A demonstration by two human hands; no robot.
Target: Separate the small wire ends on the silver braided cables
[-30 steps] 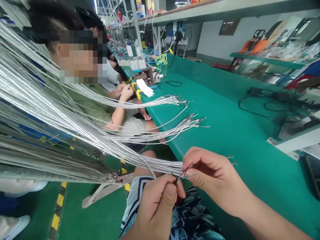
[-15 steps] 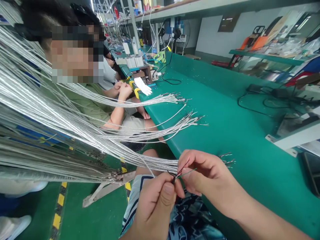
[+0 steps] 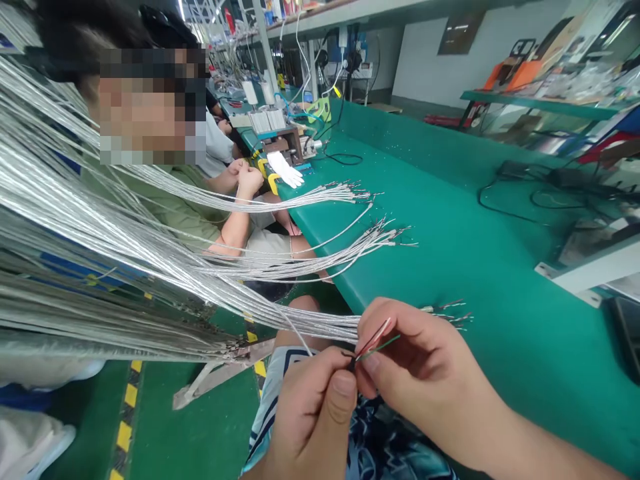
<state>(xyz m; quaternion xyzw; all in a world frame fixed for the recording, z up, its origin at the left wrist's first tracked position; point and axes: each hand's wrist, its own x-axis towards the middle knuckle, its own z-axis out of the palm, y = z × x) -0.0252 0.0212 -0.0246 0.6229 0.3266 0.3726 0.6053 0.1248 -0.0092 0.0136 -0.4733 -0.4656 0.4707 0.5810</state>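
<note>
Two hands meet low in the middle, right at the counter's near edge. Left hand (image 3: 313, 417) is closed, thumb pressed over the end of one silver cable (image 3: 295, 327), pinching it just where the sheath stops. Right hand (image 3: 420, 363) sits close beside it, fingertips nearly touching the left thumb, and it pinches the thin cores (image 3: 375, 340) that fan out of that cable end: a red one, a pale pink one and a green one, splayed apart above the knuckles. The cable itself runs off to the left and joins a thick bundle (image 3: 100, 233) of like silver cables that sweeps across the whole left side, hanging clear of the floor (image 3: 190, 427).

Just past the right hand, a few stripped ends (image 3: 450, 313) lie on the green counter (image 3: 475, 267). Farther up, two more sheaves of cable ends (image 3: 380, 237) rest over the counter's edge, tips fanned out. Beyond them lies a white glove (image 3: 286, 170) beside a small machine (image 3: 285, 141). A co-worker in a green shirt (image 3: 170, 207) sits next along, a hand (image 3: 249, 180) raised in a fist near the edge. Black leads (image 3: 510, 207) trail over the counter on the right.
</note>
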